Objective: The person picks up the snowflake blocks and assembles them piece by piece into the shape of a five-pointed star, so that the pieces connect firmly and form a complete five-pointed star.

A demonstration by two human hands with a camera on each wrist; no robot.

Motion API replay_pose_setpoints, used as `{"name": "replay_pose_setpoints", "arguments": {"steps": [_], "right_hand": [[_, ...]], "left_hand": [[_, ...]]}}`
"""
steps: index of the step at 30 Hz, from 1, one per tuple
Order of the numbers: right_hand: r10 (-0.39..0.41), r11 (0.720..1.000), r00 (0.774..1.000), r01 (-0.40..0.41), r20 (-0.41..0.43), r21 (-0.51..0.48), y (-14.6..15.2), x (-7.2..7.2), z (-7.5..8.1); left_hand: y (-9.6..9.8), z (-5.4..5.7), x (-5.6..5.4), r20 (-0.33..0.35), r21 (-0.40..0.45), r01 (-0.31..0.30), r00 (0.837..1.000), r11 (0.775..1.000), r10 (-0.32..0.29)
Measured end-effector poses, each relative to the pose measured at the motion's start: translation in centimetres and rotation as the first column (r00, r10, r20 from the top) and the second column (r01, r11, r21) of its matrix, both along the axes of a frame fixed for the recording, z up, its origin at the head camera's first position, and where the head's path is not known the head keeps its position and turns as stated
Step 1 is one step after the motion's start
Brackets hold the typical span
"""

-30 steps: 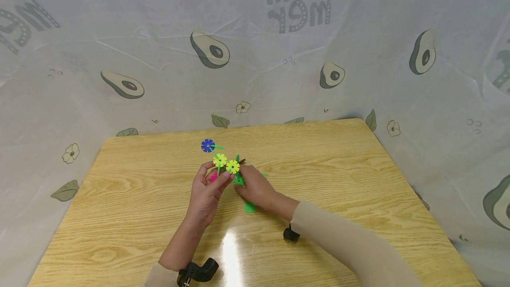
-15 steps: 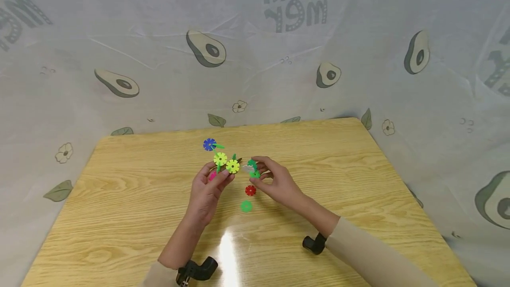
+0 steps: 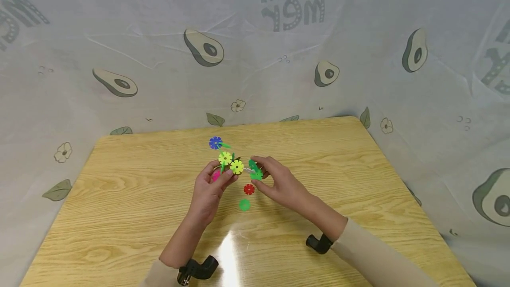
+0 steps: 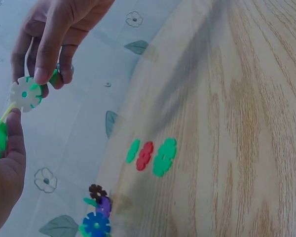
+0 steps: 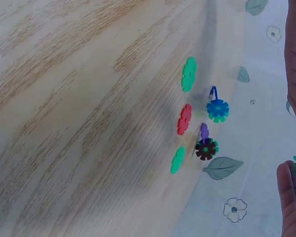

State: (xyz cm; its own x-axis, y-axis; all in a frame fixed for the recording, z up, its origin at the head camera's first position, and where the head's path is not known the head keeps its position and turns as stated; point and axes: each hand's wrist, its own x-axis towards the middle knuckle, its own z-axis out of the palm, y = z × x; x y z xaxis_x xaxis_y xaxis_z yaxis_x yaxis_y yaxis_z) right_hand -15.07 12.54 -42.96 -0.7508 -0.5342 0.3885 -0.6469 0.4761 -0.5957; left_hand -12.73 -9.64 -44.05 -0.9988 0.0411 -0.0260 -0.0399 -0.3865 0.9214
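Note:
Two yellow notched snowflake discs face up in the assembly that my left hand grips by thumb and fingers. A pink disc sits by the fingers, and a blue disc sticks out at the far end on green pieces. My right hand pinches a smaller piece with green discs and a white disc. The white disc meets the edge of a yellow one; I cannot tell whether their slots are joined.
A loose red disc and a green disc lie on the wooden table. Another green disc shows in the wrist views. Beyond them is a separate cluster with a brown disc. A printed cloth hangs behind.
My right hand has drawn back to the right from the cluster with the green and white piece, uncovering the red disc. My left hand's assembly has shifted slightly right, and the white disc now meets it.

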Motion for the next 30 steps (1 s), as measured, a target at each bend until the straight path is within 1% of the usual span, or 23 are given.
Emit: {"name": "replay_pose_setpoints", "arguments": {"steps": [3,6,8,9,11,13,16,17,19,21,23,24,26,30], "right_hand": [[-0.002,1.000,1.000,0.002,-0.018,0.018,0.0,0.1,0.1],[0.002,1.000,1.000,-0.002,-0.005,-0.015,-0.1,0.2,0.1],[0.006,0.997,0.999,-0.003,0.043,-0.072,-0.2,0.3,0.0],[0.013,0.994,0.996,-0.003,0.086,-0.113,-0.2,0.3,-0.1],[0.031,0.977,0.981,0.011,0.194,-0.211,-0.4,0.4,-0.3],[0.056,0.951,0.953,0.040,0.299,-0.307,-0.7,0.5,-0.4],[0.111,0.895,0.893,0.100,0.435,-0.434,-1.1,0.6,-0.4],[0.123,0.879,0.875,0.123,0.467,-0.461,-1.2,0.7,-0.3],[0.158,0.844,0.831,0.167,0.534,-0.510,-1.4,0.7,-0.2],[0.183,0.820,0.791,0.205,0.584,-0.535,-1.5,0.8,0.0],[0.204,0.804,0.758,0.231,0.619,-0.548,-1.6,0.9,0.1],[0.216,0.796,0.745,0.240,0.631,-0.556,-1.6,1.0,0.2],[0.230,0.785,0.731,0.252,0.643,-0.566,-1.7,1.1,0.2],[0.236,0.763,0.719,0.280,0.653,-0.583,-1.9,1.2,0.1]], "left_hand": [[0.1,-0.1,0.0,-0.010,-0.019,0.000,1.000,1.000,-0.001],[0.2,-0.2,0.0,-0.025,-0.022,-0.001,1.000,1.000,0.001],[0.3,-0.2,0.0,-0.035,-0.011,-0.002,0.999,1.000,0.001],[0.4,-0.2,-0.1,-0.041,-0.009,0.001,0.999,1.000,-0.002],[0.6,-0.3,-0.1,-0.048,0.000,0.009,0.999,1.000,-0.009],[0.9,-0.2,-0.1,-0.050,0.010,0.017,0.999,1.000,-0.016],[1.1,-0.3,-0.1,-0.041,0.022,0.023,0.999,0.999,-0.022],[1.2,-0.3,-0.1,-0.039,0.024,0.025,0.999,0.999,-0.024],[1.3,-0.3,-0.2,-0.039,0.026,0.027,0.999,0.999,-0.026],[1.4,-0.4,-0.2,-0.041,0.019,0.023,0.999,1.000,-0.023],[1.5,-0.5,-0.2,-0.047,0.006,0.013,0.999,1.000,-0.013],[1.5,-0.6,-0.2,-0.048,-0.001,0.005,0.999,1.000,-0.005],[1.6,-0.6,-0.2,-0.048,-0.022,-0.014,0.999,1.000,0.013],[1.8,-0.6,-0.3,-0.039,-0.025,-0.047,0.998,0.999,0.046]]}}
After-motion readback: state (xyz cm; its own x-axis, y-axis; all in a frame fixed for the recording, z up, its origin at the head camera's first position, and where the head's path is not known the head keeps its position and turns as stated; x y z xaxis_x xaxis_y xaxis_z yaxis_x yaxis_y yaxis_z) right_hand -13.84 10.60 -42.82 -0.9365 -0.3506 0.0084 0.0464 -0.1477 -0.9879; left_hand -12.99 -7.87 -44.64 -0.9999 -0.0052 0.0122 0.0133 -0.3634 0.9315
